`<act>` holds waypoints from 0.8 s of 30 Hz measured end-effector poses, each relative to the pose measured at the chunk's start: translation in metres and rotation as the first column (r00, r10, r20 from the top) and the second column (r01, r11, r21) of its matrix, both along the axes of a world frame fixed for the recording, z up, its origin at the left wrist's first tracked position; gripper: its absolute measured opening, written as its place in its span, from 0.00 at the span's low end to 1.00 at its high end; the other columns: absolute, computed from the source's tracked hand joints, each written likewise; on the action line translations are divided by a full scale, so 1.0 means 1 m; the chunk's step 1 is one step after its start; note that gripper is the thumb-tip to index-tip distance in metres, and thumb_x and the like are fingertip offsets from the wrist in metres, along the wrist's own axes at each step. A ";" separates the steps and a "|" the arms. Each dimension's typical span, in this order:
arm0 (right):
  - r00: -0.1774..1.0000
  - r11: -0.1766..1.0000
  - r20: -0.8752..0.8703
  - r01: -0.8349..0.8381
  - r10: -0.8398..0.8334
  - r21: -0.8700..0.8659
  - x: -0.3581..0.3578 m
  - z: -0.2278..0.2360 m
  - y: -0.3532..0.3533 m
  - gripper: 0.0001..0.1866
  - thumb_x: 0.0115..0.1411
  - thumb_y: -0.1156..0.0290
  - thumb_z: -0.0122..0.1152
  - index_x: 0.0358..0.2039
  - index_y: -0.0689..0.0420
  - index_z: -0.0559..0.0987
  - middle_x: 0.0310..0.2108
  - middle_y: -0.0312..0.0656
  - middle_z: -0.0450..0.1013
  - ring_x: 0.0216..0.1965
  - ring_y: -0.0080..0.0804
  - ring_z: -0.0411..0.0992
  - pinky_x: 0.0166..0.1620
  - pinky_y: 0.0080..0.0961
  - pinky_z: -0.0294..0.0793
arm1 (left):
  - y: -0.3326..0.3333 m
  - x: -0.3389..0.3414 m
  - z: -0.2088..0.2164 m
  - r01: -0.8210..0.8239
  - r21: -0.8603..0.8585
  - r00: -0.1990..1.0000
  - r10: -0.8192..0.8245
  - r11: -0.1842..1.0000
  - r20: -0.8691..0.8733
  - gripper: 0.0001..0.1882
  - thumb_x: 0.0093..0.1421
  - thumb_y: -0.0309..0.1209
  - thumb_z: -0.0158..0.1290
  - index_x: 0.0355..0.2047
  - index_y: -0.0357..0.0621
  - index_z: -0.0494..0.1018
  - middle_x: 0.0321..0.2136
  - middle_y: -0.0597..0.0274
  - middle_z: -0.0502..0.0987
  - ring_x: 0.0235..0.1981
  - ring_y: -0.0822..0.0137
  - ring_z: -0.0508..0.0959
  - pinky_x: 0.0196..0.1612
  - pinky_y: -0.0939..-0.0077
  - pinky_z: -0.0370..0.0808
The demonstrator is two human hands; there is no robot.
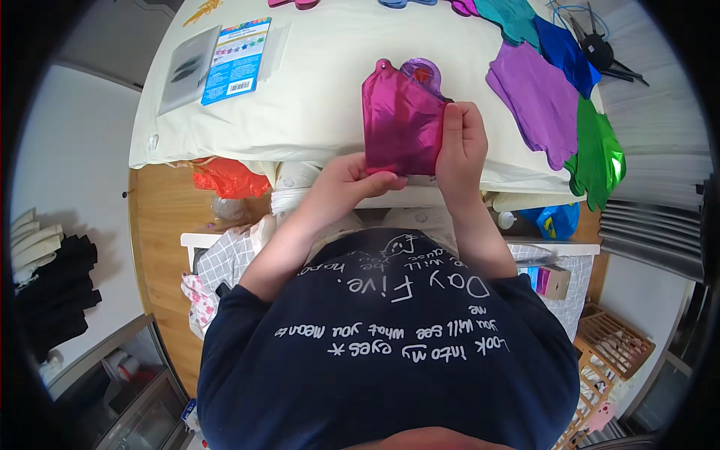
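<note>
A folded magenta foil balloon (403, 120) is held flat above the near edge of the white-covered table. My left hand (355, 180) pinches its lower left corner, thumb in front and fingers partly hidden behind. With the thumb along its right edge, my right hand (461, 142) is closed on the same balloon. A small tab with a hole sticks up at its top left. Just behind it lies a purple translucent ring (429, 69), perhaps a roll of tape, partly covered by the balloon.
At right lie flat purple balloons (532, 105), green ones (596, 157), blue (564, 56) and teal (504, 19). A blue printed card (237, 61) and a clear sleeve (190, 69) lie at left. A black spoked object (598, 51) stands beyond the table's right edge.
</note>
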State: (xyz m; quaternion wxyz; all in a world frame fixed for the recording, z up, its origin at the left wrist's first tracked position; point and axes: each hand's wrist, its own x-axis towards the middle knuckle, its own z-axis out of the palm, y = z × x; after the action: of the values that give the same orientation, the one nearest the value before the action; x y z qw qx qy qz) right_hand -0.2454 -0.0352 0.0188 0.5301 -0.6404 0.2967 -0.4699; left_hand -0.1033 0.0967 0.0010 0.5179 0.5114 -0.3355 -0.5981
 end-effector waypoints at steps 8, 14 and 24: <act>0.999 0.996 -0.012 0.038 -0.039 -0.079 0.000 -0.006 -0.001 0.13 0.75 0.65 0.48 0.36 0.59 0.73 0.28 0.28 0.67 0.32 0.13 0.60 0.36 0.14 0.63 | 0.001 0.000 -0.011 -0.058 0.128 0.998 0.061 0.990 -0.015 0.16 0.69 0.36 0.55 0.47 0.35 0.80 0.41 0.56 0.85 0.44 0.71 0.83 0.52 0.76 0.77; 0.998 0.994 -0.029 0.045 -0.047 -0.096 -0.004 -0.007 -0.001 0.13 0.76 0.65 0.48 0.35 0.59 0.73 0.28 0.27 0.66 0.31 0.13 0.59 0.36 0.14 0.62 | 0.005 -0.001 -0.016 -0.065 0.010 0.993 0.066 0.998 -0.098 0.14 0.67 0.33 0.57 0.46 0.35 0.81 0.41 0.55 0.85 0.43 0.71 0.83 0.52 0.76 0.76; 0.998 0.997 0.043 0.053 -0.051 -0.055 -0.002 -0.006 -0.009 0.13 0.76 0.65 0.47 0.35 0.58 0.71 0.28 0.26 0.64 0.31 0.12 0.57 0.35 0.13 0.60 | 0.001 0.017 -0.011 0.099 -0.099 0.975 -0.077 0.990 0.208 0.11 0.69 0.32 0.56 0.39 0.36 0.83 0.30 0.73 0.80 0.34 0.82 0.74 0.41 0.83 0.70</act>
State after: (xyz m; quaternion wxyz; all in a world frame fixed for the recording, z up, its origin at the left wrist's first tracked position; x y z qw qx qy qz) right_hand -0.2478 -0.0446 0.0133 0.5055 -0.6373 0.2889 -0.5049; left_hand -0.0863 0.0975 -0.0100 0.4809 0.5257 -0.4411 -0.5457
